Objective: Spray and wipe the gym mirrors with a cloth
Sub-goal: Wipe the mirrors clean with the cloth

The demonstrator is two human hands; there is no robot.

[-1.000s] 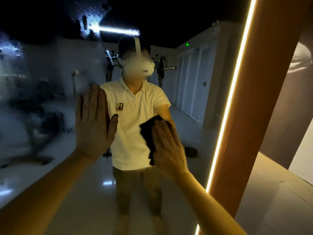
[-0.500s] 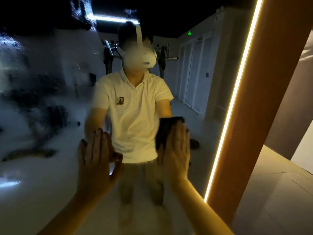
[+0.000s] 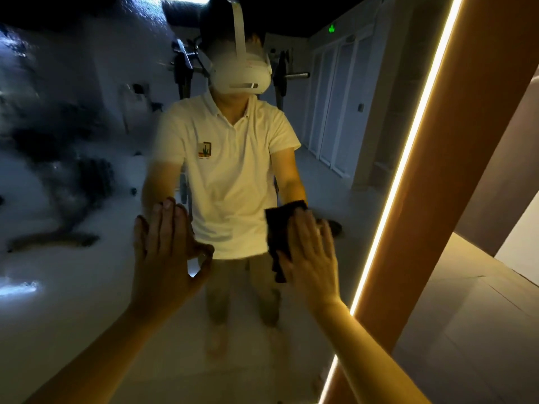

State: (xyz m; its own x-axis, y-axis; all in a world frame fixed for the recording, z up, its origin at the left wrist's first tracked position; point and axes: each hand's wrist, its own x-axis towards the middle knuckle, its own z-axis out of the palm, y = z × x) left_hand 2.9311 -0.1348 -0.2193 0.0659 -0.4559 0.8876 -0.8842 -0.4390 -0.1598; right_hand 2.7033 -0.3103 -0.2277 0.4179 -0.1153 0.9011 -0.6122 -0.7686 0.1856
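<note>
Mirror (image 3: pixel 73 287), streaked at left of frame. Left hand (image 3: pixel 163 258), lower centre, lies flat on it, fingers straight and together. Right hand (image 3: pixel 312 263), right of centre, presses dark cloth (image 3: pixel 277 228) against mirror, fingers straight, slightly apart. Light strip (image 3: pixel 399 185) borders mirror at right.

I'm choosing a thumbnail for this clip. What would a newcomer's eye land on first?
The two hands at centre: the left hand lies flat on the mirror, the right hand presses a dark cloth to the glass. Then the bright light strip slanting down the right beside a wooden column, and the hazy smear across the mirror's left.
</note>
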